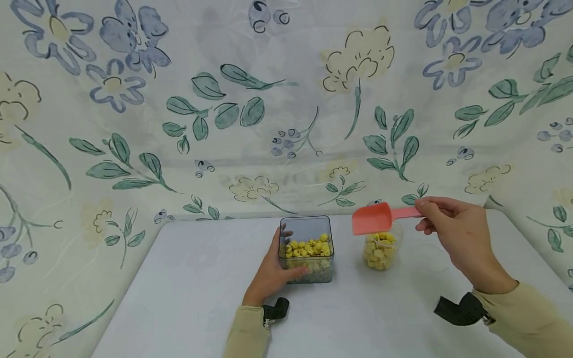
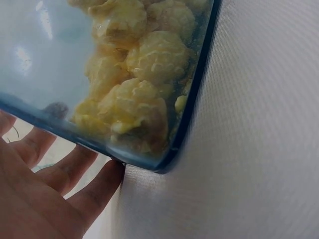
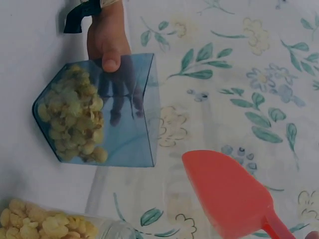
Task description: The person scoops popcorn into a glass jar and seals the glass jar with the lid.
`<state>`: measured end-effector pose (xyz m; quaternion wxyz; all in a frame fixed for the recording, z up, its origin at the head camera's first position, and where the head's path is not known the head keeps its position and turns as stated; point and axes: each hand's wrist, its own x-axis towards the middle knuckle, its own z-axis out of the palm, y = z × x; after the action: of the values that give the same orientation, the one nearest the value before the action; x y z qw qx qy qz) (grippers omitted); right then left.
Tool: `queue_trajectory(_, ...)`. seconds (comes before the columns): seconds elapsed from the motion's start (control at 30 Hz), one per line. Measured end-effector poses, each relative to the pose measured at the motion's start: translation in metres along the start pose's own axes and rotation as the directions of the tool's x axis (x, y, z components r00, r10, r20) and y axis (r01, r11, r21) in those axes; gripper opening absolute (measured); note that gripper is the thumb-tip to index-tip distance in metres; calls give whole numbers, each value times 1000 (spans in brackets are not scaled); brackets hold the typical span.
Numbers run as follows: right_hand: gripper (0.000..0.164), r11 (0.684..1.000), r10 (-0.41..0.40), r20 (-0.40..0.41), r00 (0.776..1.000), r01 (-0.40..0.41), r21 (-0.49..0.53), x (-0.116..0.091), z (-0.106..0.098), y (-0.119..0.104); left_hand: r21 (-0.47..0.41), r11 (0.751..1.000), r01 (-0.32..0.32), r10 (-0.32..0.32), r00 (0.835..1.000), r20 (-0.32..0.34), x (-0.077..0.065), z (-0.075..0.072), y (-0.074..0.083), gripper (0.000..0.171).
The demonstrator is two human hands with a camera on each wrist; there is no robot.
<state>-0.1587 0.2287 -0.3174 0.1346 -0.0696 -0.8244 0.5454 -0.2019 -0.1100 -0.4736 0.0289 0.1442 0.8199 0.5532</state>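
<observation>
A square clear bluish container (image 1: pixel 307 273) stands on the white table, partly filled with yellow popcorn (image 3: pixel 75 114). My left hand (image 1: pixel 271 271) grips it from the left, thumb across the front and fingers along its side and back. In the left wrist view, those fingers (image 2: pixel 97 191) lie against the container wall. My right hand (image 1: pixel 463 238) pinches the handle of a red scoop (image 1: pixel 372 218) between thumb and fingers. The scoop is raised over a round clear jar (image 1: pixel 380 252) holding more popcorn; its blade partly covers the jar's mouth.
The white table (image 1: pixel 188 298) bears the container and jar, which stand apart. Behind it hangs a floral-patterned cloth (image 1: pixel 286 99), also reaching down both sides. Each wrist wears a black camera mount (image 1: pixel 461 308).
</observation>
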Motion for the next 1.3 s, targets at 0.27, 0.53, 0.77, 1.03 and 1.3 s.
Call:
queue_trajectory(0.27, 48, 993, -52, 7, 999, 52, -102, 1, 22, -13, 4, 1000, -2, 2, 1000, 3, -1, -1, 0, 110)
queue_trajectory(0.53, 45, 990, -117, 62, 991, 122, -70, 4, 39, -19, 6, 1000, -2, 2, 1000, -5, 1, 0, 2, 111)
queue_trajectory(0.77, 36, 975, -175, 113, 978, 188, -115, 6, 53, -23, 6, 1000, -6, 6, 1000, -7, 1, 1, -1, 111)
queue_trajectory(1.03, 12, 877, -422, 178, 889, 450, -167, 5, 76, -38, -1, 999, -35, 35, 999, -6, 2, 0, -1, 111)
queue_trajectory(1.3, 10, 793, -504, 253, 826, 559, -243, 5, 98, -53, -20, 999, -28, 28, 1000, 2, 2, 0, 1, 110)
